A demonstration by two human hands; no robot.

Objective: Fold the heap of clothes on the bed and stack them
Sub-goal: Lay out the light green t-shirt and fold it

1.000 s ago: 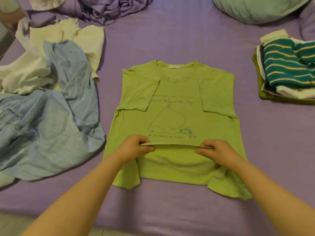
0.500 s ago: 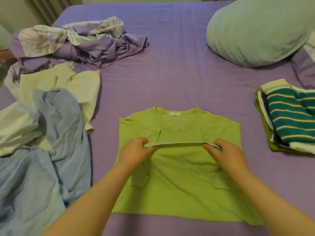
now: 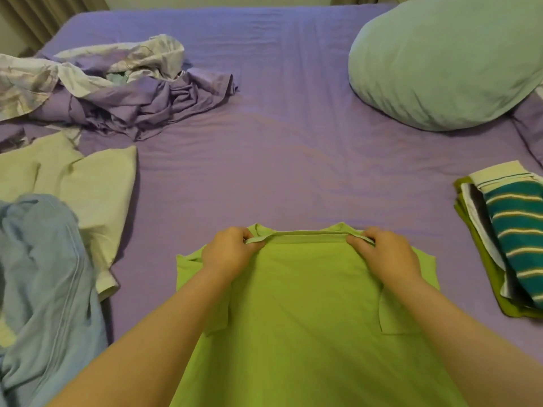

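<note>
Both hands, left hand (image 3: 232, 251) and right hand (image 3: 385, 254), pinch the hem of the lime-green cotton T-shirt (image 3: 305, 304) at the purple bed's (image 3: 293, 142) near edge, half folded. 1 folded stack (image 3: 511, 239) sits at the right edge; pale-blue jeans (image 3: 44, 274) and cream shirt (image 3: 82, 183) remain heaped left.

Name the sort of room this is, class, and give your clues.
Probably a bedroom: a bed under a purple sheet, a pillow at its far end, and loose clothes such as jeans heaped on it.
</note>
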